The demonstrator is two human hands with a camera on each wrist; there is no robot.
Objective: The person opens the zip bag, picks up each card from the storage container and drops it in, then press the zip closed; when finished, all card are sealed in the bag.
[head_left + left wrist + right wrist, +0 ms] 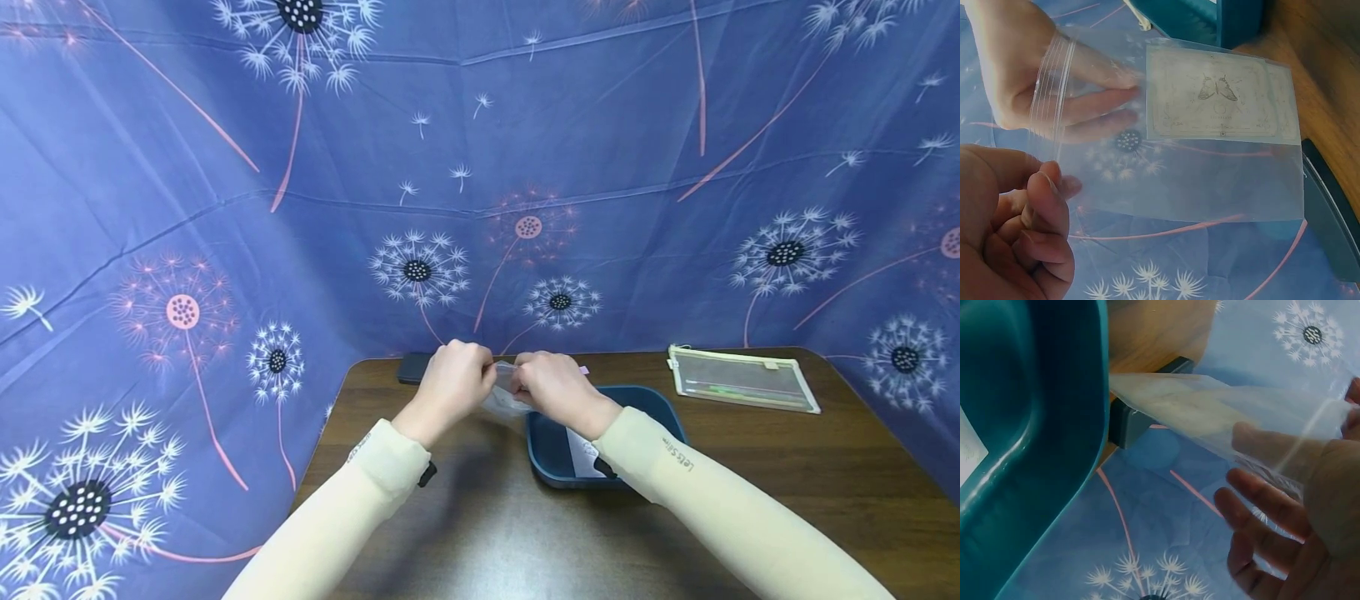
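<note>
In front of me, both hands hold up a clear zip bag [504,402] by its zip end. My left hand [459,379] pinches the zip edge between thumb and forefinger, with the other fingers curled in the left wrist view. My right hand [555,385] grips the opposite side of the same end; in the right wrist view its thumb [1260,439] shows through the plastic, its other fingers below. Inside the bag lies a pale card [1216,94] printed with a winged insect and a fine border.
A dark teal tray [546,467] sits below my right hand, with white printed paper [585,458] in it. Behind my left hand lies a dark flat object [413,367]. A mesh zip pouch [742,382] is at the back right. Patterned blue cloth [600,125] hangs behind the wooden table [480,550].
</note>
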